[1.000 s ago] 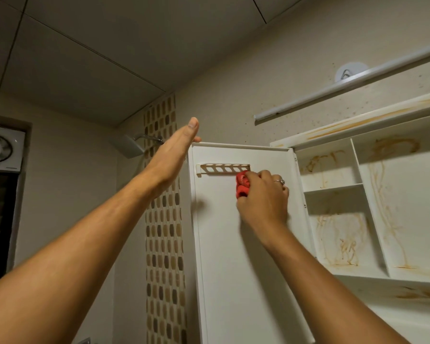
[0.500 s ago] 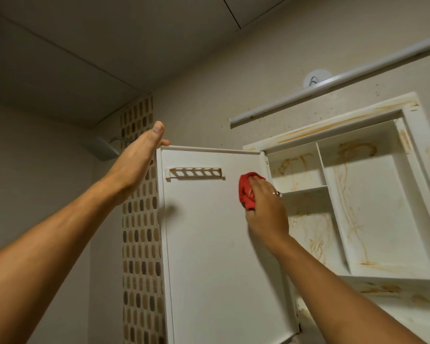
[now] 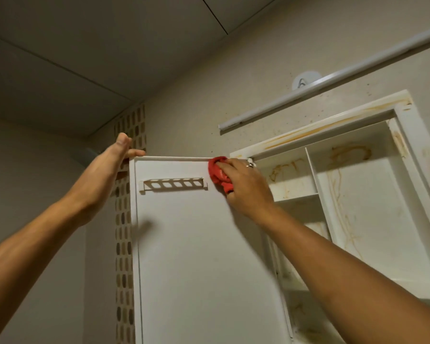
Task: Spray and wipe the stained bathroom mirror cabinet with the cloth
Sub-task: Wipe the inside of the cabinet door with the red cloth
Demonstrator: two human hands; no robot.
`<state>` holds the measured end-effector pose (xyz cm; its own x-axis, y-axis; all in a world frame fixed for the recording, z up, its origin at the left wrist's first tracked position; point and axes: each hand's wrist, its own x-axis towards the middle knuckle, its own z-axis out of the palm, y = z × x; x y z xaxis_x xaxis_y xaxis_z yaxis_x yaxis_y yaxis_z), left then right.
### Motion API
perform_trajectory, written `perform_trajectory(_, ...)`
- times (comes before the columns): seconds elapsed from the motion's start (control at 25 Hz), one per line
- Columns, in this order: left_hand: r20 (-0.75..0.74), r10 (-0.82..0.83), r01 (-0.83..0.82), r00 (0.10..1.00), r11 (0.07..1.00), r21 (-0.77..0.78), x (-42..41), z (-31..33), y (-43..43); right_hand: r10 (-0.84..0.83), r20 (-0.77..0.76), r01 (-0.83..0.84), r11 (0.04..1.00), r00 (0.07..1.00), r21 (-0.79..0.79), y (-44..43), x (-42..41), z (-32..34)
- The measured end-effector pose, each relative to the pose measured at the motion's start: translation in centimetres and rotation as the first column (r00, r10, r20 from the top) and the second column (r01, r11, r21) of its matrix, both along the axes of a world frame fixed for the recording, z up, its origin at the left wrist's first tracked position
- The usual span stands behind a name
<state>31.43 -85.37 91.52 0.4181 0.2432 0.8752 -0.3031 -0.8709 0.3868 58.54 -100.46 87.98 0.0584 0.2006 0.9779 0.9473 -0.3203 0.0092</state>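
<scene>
Mirror cabinet (image 3: 413, 150), wall-mounted, door (image 3: 196, 244) open: door's inner face looks clean, right grip (image 3: 246, 189) clutches red cloth (image 3: 215, 170) at its top hinge corner, left grip (image 3: 112, 160) flat, open, steadying outer corner; stained shelves (image 3: 296, 196) judged not yet wiped.

The flat white cabinet door (image 3: 196, 256) hangs left of the shelved white cabinet (image 3: 415, 155); the crumpled red cloth (image 3: 216, 171) lies against the door's top right corner.
</scene>
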Motion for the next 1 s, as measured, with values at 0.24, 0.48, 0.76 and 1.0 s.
perform_trajectory(0.24, 0.028, -0.012, 0.011, 1.0, 1.0, 0.027, 0.5, -0.2, 0.3, -0.206, -0.072, 0.21, 0.977, 0.976, 0.05, -0.7, 3.0, 0.6)
perform_trajectory(0.48, 0.036, -0.037, 0.037, 0.999, 0.999, 0.01, 0.5, -0.3, 0.2, -0.215, -0.255, 0.194, 0.975, 0.943, -0.105, -2.0, 0.4, -7.8)
perform_trajectory(0.76, 0.043, -0.044, 0.043, 0.998, 0.999, 0.026, 0.5, -0.3, -0.2, 0.082, -0.478, 0.015, 0.981, 0.874, 0.194, -5.2, 0.0, -0.9)
perform_trajectory(1.0, 0.065, -0.013, 0.008, 0.998, 0.998, 0.07, 0.9, -0.2, 0.4, -0.144, -0.442, 0.18, 0.983, 0.886, 0.041, -0.5, 0.4, 1.9)
